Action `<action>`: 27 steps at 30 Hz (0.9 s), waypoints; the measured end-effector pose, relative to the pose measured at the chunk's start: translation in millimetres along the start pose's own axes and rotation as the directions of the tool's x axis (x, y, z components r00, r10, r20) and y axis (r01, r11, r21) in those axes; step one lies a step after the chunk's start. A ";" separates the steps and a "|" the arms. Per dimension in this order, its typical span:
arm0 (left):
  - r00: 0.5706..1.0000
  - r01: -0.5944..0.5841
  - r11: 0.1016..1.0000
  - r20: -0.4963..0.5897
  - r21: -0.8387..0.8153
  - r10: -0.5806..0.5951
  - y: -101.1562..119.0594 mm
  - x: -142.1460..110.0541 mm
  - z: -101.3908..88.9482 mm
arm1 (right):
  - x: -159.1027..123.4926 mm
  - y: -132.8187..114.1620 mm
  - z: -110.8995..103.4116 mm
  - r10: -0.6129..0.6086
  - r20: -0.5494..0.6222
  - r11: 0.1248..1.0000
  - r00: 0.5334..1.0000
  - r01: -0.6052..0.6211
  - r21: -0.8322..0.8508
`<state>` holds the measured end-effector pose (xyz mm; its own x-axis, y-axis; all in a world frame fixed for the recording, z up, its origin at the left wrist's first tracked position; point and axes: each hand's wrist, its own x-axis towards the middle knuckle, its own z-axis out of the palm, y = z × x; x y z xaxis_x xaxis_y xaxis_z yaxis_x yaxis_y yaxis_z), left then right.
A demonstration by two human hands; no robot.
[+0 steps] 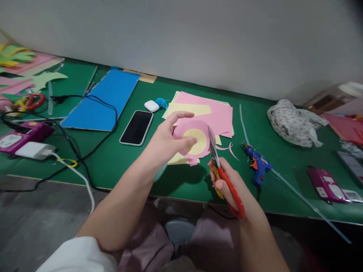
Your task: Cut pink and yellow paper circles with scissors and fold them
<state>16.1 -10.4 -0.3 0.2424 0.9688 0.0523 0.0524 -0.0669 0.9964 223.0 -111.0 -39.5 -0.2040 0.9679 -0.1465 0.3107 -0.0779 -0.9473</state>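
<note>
My left hand pinches a round pink paper disc with a smaller yellow circle at its centre, the thumb lying over the yellow part. Held in my right hand is a pair of scissors with one red and one yellow handle. Their blades point up and away, along the right edge of the disc. Thin curled pink offcuts lie just right of the blades. Behind the disc rests a stack of pink and yellow paper sheets.
Left of the paper lie a phone, a white case and a blue board crossed by a black cable. A blue glue gun with a long glue stick lies right. Purple power strips sit at both sides of the green table.
</note>
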 end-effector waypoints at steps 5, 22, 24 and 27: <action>1.000 -0.012 1.000 0.004 -0.006 0.012 0.5 -0.7 1.1 | 0.9 6.3 -0.2 0.009 0.009 1.000 1.000 -0.009 0.024; 0.999 -0.031 0.999 -0.007 0.040 0.031 4.4 -2.6 6.6 | 1.3 6.7 -0.1 0.008 0.000 1.000 1.000 -0.008 0.025; 1.000 -0.028 0.999 0.003 0.032 0.028 4.4 -2.8 6.3 | 2.0 5.3 -0.2 0.028 0.001 1.000 1.000 -0.028 0.012; 1.000 -0.029 0.999 0.009 0.035 0.029 4.3 -3.5 6.1 | 2.6 3.4 0.2 0.047 0.000 0.999 0.999 -0.047 0.016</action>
<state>21.4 -15.5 3.4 0.2529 0.9642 0.0802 0.0791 -0.1033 0.9915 223.4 -108.8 -43.1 -0.1895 0.9632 -0.1907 0.3052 -0.1268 -0.9438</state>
